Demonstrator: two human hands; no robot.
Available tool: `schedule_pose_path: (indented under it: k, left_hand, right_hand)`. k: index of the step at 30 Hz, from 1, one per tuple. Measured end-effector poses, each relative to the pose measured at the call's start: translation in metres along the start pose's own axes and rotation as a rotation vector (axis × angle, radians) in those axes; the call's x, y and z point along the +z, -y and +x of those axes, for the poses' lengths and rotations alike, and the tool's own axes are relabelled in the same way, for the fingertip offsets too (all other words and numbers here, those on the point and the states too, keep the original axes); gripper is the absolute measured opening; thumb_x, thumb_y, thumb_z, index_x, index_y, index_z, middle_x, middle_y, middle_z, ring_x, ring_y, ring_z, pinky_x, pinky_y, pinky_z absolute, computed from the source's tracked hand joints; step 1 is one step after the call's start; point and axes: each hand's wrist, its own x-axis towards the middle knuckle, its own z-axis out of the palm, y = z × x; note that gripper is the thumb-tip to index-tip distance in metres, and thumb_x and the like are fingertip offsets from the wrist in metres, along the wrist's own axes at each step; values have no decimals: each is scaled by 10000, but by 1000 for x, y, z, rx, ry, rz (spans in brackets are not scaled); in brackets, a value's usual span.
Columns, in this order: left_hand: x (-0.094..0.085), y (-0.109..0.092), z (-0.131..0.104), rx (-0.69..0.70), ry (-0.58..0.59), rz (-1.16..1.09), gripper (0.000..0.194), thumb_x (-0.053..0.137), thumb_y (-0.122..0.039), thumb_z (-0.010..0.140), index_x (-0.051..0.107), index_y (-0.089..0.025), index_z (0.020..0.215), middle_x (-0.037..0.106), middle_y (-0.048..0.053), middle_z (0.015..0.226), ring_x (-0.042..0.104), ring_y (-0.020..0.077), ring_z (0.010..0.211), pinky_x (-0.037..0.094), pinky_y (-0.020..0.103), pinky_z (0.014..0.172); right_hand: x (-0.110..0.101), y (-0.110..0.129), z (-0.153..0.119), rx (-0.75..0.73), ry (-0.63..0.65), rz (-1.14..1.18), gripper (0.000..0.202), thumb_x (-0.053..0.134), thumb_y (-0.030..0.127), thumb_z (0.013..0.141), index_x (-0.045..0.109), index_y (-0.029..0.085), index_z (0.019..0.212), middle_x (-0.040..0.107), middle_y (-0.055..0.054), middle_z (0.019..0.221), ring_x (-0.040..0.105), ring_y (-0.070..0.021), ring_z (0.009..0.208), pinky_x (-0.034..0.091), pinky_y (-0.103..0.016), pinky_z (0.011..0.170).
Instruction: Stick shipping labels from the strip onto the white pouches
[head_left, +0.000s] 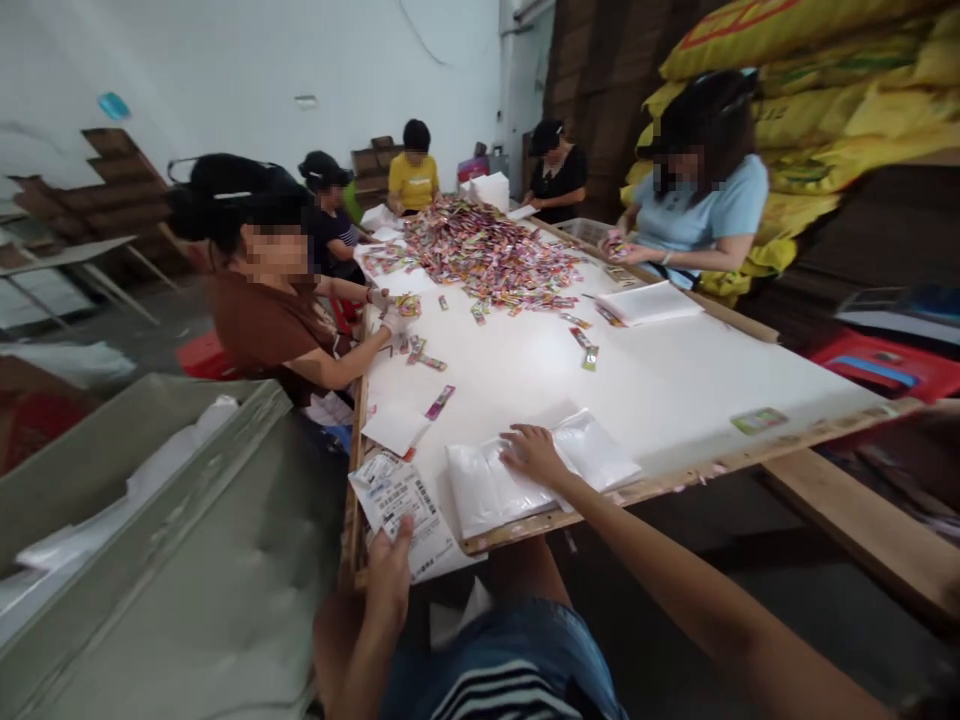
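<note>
My left hand (390, 570), at the table's near left corner, grips the lower edge of a white sheet of printed labels (424, 530) with barcodes, thumb on top. My right hand (534, 455) lies with fingers spread on a stack of clear plastic bags (480, 490) at the near edge. Just beyond the label sheet are a blank white paper (394, 430) and a purple sachet (440, 402). A large heap of small colourful sachets (487, 250) covers the far part of the white table (510, 370).
A co-worker in brown (262, 310) sits at the left, another in light blue (697, 200) at the right, several more beyond. A large grey-green bin (172, 560) stands beside my left arm. Yellow sacks (825, 120) are piled at the right. A green packet (759, 420) lies near the right edge.
</note>
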Motion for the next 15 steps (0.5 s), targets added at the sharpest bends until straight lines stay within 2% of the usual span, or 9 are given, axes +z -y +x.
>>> schedule_pose_path:
  k: [2, 5, 6, 8, 10, 11, 13, 15]
  left_hand:
    - [0, 1, -4, 55, 26, 46, 277, 681, -208, 753, 655, -143, 1020, 695, 117, 1101, 609, 268, 1092, 435, 419, 999]
    - [1, 7, -14, 77, 111, 78, 330, 757, -221, 664, 682, -123, 970, 717, 124, 1030, 595, 296, 1107, 429, 420, 1000]
    - [2, 7, -19, 59, 136, 75, 359, 784, -215, 624, 688, -119, 956, 722, 130, 1010, 590, 310, 1110, 433, 423, 993]
    - [3, 2, -28, 14, 186, 46, 396, 774, -275, 638, 685, -130, 996, 718, 138, 1025, 591, 325, 1106, 455, 443, 964]
    - [3, -9, -35, -93, 241, -92, 427, 638, -436, 761, 656, -161, 1087, 691, 137, 1110, 589, 320, 1116, 465, 473, 949]
    - [3, -16, -38, -169, 252, -186, 440, 533, -472, 825, 636, -171, 1129, 680, 132, 1138, 590, 311, 1117, 468, 481, 947]
    - [2, -26, -38, -334, 259, -349, 436, 410, -414, 894, 594, -155, 1193, 680, 134, 1139, 591, 291, 1124, 463, 478, 962]
    - [0, -28, -32, -389, 227, -394, 410, 419, -290, 899, 551, -114, 1244, 691, 146, 1108, 588, 275, 1131, 462, 453, 978]
  right_hand:
    - [-9, 37, -6, 18, -46, 200, 401, 529, 402, 872, 555, 235, 1236, 618, -89, 1136, 533, -225, 1097, 348, -413, 976]
    - [-23, 102, -18, -120, 100, 585, 541, 558, 348, 861, 385, 250, 1365, 662, -21, 951, 610, -160, 888, 453, -314, 823]
    - [-26, 120, -22, -177, 134, 648, 513, 569, 310, 853, 413, 256, 1339, 662, -6, 918, 611, -150, 848, 461, -294, 791]
    - [-29, 147, -31, -247, 110, 658, 315, 569, 234, 844, 563, 247, 1158, 661, -3, 894, 601, -147, 836, 456, -287, 788]
    - [-27, 159, -39, -272, 55, 601, 151, 546, 192, 852, 624, 229, 975, 667, -15, 896, 585, -158, 853, 447, -296, 801]
    - [-24, 161, -44, -296, 54, 570, 134, 542, 185, 855, 622, 226, 954, 670, -21, 904, 578, -164, 859, 444, -302, 805]
    - [-20, 163, -56, -381, 80, 500, 122, 528, 179, 866, 612, 223, 942, 663, -34, 899, 561, -175, 872, 435, -319, 815]
    - [-25, 164, -66, -451, 75, 436, 111, 507, 177, 878, 611, 217, 878, 630, -54, 908, 532, -190, 914, 418, -345, 836]
